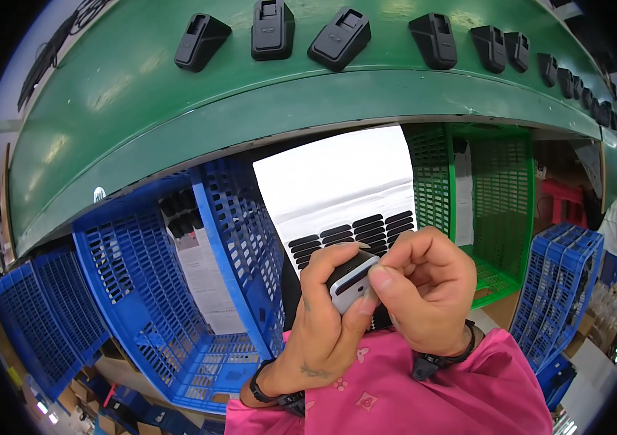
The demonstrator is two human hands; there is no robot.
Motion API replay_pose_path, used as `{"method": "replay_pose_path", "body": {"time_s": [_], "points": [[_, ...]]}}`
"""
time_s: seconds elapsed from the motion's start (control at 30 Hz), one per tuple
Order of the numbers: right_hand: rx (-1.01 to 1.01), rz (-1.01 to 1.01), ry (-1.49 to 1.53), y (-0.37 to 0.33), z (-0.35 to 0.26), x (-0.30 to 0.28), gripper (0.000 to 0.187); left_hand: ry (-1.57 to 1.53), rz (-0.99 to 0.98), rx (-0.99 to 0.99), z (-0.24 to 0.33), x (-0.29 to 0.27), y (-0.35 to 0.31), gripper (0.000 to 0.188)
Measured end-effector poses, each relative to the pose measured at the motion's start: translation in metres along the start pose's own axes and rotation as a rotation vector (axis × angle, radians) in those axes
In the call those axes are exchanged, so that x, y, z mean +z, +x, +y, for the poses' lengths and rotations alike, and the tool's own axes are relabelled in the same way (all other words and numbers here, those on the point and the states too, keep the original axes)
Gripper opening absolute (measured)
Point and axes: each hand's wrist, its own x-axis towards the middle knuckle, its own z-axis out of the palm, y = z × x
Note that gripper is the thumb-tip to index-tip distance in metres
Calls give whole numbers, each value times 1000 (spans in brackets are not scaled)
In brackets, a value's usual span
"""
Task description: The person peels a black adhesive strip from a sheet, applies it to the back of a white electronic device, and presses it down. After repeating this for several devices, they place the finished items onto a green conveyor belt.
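My left hand [321, 308] is closed around a small device with a black side and a light grey end face [352, 288], holding it up over my lap. The end face has a long dark slot and a small dark mark. At its right edge, my right hand [433, 286] has thumb and index finger pinched together, touching the device. Whatever lies between those fingertips is hidden. Just beyond my hands lies a white backing sheet [337, 170] with rows of black rounded strips [370, 233], partly covered by my hands.
Several black charger-like units [273, 32] stand in a row along the green bench [134, 94]. Below its edge are a blue crate [159, 290] with black parts and paper, a green crate [497, 188], and another blue crate [555, 290] at the right.
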Motion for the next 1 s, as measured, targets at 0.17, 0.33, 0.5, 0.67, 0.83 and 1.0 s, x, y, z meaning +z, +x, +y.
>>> {"method": "replay_pose_path", "body": {"time_s": [0.17, 0.33, 0.5, 0.67, 0.83, 1.0], "points": [[34, -4, -69, 3, 3, 5, 13, -201, 59, -200, 10, 0, 0, 47], [-41, 55, -2, 1, 9, 3, 21, -599, 211, -227, 8, 3, 3, 45], [-179, -180, -626, -2, 21, -13, 29, -431, 252, -139, -6, 2, 1, 43], [-131, -235, -375, -10, 43, -31, 28, -632, 265, -121, -21, 0, -14, 49], [-27, -480, -535, 3, 21, -37, 19, -410, -106, -287, -29, -36, -27, 57], [-87, -364, -558, 7, 22, -29, 26, -147, -407, -335, -31, -43, -20, 58]]}}
